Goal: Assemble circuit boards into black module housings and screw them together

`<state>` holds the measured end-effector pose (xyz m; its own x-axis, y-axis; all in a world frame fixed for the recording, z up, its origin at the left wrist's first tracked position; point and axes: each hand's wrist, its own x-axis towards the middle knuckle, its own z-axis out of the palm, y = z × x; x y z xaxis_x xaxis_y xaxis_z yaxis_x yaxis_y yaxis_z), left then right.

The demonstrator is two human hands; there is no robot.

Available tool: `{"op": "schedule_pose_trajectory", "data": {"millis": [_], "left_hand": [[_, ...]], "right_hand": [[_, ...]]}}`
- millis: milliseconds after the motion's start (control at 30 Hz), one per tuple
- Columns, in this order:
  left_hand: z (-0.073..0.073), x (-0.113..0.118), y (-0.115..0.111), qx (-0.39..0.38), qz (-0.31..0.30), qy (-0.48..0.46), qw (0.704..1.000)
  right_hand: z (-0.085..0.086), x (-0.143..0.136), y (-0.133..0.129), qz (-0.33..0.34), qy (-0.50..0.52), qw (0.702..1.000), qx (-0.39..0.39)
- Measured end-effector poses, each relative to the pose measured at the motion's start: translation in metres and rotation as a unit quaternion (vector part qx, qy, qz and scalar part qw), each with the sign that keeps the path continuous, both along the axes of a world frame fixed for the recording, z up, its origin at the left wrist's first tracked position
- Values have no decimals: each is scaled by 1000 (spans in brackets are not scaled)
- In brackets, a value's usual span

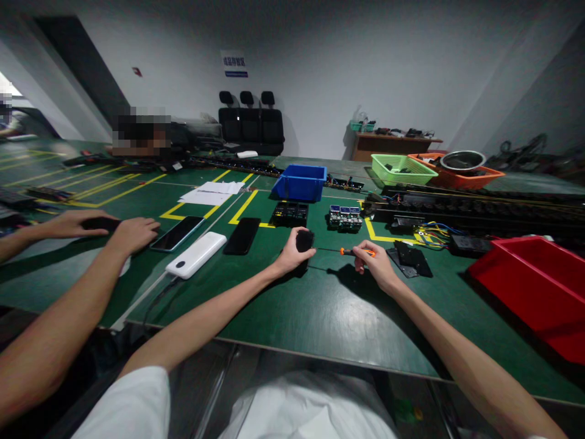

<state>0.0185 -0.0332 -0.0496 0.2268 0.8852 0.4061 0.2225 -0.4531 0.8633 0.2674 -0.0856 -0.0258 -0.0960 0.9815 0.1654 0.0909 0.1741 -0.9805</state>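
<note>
White fabric of the person's shirt (292,408) fills the bottom of the view, both bare forearms reaching out over the near edge of the green desk (329,317). Left hand (292,253) is curled around a small black part (304,240), fingers and thumb closed on it, propping it upright just above the desk surface a little in from the near edge. Right hand (375,263) is closed in a pinch on the orange-handled screwdriver (354,251), thin shaft lying level and pointing left toward the black part, tip at or nearly at its side; whether it has seated I cannot tell from here. To do this well, my call is to hold the part steady against the desk, line the shaft straight with the screw, and turn with light pressure so the tip doesn't skid. Beyond the hands, toward the desk's middle, sit a black tray of parts (289,213) and a cluster of small modules (345,217); a red bin (534,286) sits at the right edge. Off to the left, another person's hands (132,235) rest by a white power bank (195,255) and phones.
</note>
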Motion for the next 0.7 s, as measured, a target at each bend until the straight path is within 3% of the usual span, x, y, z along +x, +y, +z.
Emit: {"op": "schedule_pose_trajectory", "data": {"millis": [700], "left_hand": [[2, 0, -2, 5, 1, 0, 1000]], "right_hand": [[1, -2, -1, 0, 4, 1000, 11]]}}
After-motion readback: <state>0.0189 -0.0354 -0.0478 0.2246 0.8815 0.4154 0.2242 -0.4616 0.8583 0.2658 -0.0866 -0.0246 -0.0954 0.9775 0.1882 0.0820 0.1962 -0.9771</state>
